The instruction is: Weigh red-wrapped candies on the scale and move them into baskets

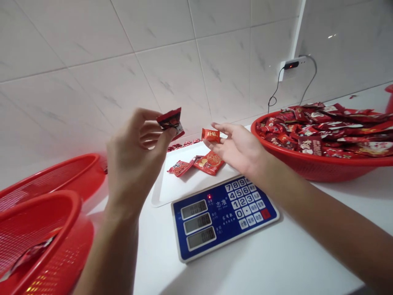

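Note:
My left hand [135,147] is raised above the left side of the scale's white tray [162,190], pinching a dark red snack packet [172,123] between thumb and fingers. Over the tray's right side, my right hand [239,145] holds a small orange-red packet [211,135] with pale lettering at its fingertips. Below the hands, a red-and-white packet [180,168] and a larger red packet with gold print [210,163] lie on the tray. The blue keypad panel of the digital scale [227,229] faces me, its digits too blurred to read surely.
A red basket [307,166] heaped with red snack packets stands at the right. Two red mesh baskets [76,205] are at the left, the nearer one with a few packets in it. More packets [184,144] lie behind the tray. A plugged-in adapter [291,65] hangs on the tiled wall.

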The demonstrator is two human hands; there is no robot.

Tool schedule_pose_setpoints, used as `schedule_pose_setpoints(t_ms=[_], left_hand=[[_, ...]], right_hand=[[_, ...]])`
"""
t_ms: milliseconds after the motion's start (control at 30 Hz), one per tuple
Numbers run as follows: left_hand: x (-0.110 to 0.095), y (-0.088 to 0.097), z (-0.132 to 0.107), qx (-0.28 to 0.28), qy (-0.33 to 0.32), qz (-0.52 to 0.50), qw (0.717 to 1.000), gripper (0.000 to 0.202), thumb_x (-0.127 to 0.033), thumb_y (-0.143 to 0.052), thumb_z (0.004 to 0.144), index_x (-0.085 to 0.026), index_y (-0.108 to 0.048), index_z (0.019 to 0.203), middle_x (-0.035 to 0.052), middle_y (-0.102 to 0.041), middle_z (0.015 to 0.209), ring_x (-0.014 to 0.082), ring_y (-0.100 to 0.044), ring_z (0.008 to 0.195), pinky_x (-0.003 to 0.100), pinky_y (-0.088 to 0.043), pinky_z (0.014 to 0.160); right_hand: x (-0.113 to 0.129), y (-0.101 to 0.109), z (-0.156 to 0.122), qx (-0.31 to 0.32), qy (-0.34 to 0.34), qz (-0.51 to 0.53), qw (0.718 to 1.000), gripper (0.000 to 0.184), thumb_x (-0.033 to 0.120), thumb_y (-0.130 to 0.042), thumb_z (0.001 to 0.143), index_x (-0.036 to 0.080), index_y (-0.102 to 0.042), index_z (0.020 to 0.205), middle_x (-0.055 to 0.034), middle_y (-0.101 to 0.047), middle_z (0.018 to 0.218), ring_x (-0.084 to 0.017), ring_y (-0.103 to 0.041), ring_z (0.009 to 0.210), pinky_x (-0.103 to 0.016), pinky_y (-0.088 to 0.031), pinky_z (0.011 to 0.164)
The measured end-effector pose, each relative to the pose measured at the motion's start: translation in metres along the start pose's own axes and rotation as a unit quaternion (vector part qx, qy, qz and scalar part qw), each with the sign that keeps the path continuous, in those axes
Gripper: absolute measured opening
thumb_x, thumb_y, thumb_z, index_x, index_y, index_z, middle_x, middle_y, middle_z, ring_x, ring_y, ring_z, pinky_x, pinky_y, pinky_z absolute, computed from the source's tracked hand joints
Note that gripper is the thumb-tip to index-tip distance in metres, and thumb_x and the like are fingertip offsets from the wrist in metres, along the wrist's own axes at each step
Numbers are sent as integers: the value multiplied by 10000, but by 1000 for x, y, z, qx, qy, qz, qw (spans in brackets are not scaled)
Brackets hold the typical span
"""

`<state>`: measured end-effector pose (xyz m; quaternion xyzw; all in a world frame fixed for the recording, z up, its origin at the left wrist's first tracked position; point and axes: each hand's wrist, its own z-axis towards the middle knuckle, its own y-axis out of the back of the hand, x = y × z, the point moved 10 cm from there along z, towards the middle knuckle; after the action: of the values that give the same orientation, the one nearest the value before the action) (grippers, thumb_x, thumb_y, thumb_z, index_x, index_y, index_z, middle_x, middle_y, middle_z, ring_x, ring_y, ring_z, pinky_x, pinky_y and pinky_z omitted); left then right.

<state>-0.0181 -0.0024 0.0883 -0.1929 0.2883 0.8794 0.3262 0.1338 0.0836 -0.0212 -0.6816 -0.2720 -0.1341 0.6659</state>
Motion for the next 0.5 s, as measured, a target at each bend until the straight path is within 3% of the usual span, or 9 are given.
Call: schedule_pose_setpoints(t_ms=[333, 400, 500], left_hand=[[-4, 0, -1, 0, -3, -15, 1000, 185, -167, -725, 788, -247, -675, 947, -60, -772, 856, 124, -725, 793, 219, -610, 715], [-6, -5, -3, 7, -15, -21, 1000, 169, -201, -719, 794, -253, -677, 950, -58, -768, 856, 129, -724, 791, 225, -601, 704], [-14, -19, -8, 55, -49, 12, 997, 120, -279, -704, 808, -269, -696, 928, -58, -757, 812, 147, -724, 765, 263, -583, 710]], right_hand=[[-5, 1, -2, -5, -22, -12, 1000, 119, 54, -566, 884, 154, -557, 821, -42, -593, 821, -104, -592, 751, -199, -528, 716], [-9, -8, -7, 32, -26, -31, 999, 102, 115, -596, 904, 165, -569, 819, -26, -596, 808, -104, -582, 732, -217, -524, 717], [-17, -32, -21, 144, -21, -74, 987, 121, 259, -651, 915, 186, -595, 837, -9, -615, 820, -123, -585, 733, -273, -531, 731]])
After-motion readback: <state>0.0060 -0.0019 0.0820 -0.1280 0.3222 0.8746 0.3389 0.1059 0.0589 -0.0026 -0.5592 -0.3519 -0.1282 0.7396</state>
